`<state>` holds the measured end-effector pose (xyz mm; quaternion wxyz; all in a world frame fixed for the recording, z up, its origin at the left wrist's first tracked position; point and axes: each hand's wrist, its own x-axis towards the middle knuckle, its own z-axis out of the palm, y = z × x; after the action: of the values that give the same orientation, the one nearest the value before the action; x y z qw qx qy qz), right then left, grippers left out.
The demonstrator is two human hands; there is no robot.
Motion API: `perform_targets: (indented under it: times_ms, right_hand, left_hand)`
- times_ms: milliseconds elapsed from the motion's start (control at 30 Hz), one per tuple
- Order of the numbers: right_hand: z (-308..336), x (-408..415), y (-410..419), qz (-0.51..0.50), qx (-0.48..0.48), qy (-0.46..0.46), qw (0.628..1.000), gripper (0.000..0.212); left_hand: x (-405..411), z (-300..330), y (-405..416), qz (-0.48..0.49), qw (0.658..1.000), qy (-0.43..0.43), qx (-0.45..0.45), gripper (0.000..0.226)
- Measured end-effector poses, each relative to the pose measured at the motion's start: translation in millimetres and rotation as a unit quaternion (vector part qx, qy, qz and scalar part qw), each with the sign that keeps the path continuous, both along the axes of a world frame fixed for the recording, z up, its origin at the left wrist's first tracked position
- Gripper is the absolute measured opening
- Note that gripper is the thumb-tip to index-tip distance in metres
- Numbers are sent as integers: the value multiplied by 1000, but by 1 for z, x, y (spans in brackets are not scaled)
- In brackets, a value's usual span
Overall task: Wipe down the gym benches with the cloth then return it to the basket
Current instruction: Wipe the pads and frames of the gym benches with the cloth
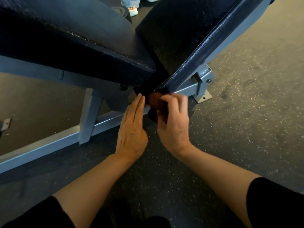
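Note:
A gym bench fills the upper view, with a dark navy seat pad (74,51) on the left and a tilted navy back pad (189,46) on the right. Both sit on a blue-grey steel frame (49,145). The two pads meet at a hinge, and both my hands are just below it. My left hand (131,129) is flat with straight fingers, its fingertips touching the frame under the seat pad. My right hand (174,122) is curled round a dark bunched thing that looks like the cloth (152,116), at the back pad's lower end. My fingers hide most of the cloth. No basket is in view.
Dark speckled rubber floor surrounds the bench. A bolted foot plate (203,97) of the frame lies just right of my right hand. Another person's shoe (133,10) shows at the top behind the bench. A small metal bracket (6,123) sits on the floor at far left.

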<state>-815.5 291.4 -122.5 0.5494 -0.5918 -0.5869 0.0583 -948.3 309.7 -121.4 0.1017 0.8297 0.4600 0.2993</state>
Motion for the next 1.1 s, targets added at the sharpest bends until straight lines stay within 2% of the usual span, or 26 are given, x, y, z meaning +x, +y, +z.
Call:
perform_targets:
  times_ms: [100, 233, 300, 433, 600, 700, 767, 833, 900, 1033, 1100]
  right_hand:
    - [4, 5, 12, -50, 18, 18, 998, 40]
    - [-8, -2, 9, 26, -38, -23, 999, 43]
    - [-5, 8, 5, 39, -24, -39, 998, 36]
    - [12, 28, 18, -50, 43, -50, 997, 30]
    - [-1, 30, 4, 32, -9, -113, 993, 26]
    - [23, 37, 17, -73, 63, -47, 994, 24]
    - [41, 46, 32, -118, 90, -64, 987, 25]
    - [36, 51, 36, -99, 91, -154, 979, 27]
    - [29, 60, 34, -71, 86, -197, 974, 29]
    - [57, 68, 41, -135, 122, -95, 979, 23]
    - [56, 69, 41, -92, 128, -163, 974, 23]
  left_hand:
    - [3, 2, 3, 1, 1000, -2, -13, 71]
    - [2, 1, 3, -7, 1000, 8, 0, 64]
    - [2, 0, 3, -4, 1000, 10, 0, 64]
    - [10, 5, 5, 2, 1000, -5, 7, 68]
    - [19, 8, 1, -19, 999, 17, 20, 65]
    - [22, 10, 4, -15, 1000, -2, 27, 73]
    - [26, 13, 5, -28, 999, -2, 35, 76]
    - [31, 18, 5, -38, 998, 3, 44, 70]
    - [37, 24, 6, -38, 998, 9, 47, 67]
    - [48, 35, 12, -33, 998, 13, 51, 74]
    - [53, 39, 13, -36, 998, 23, 51, 77]
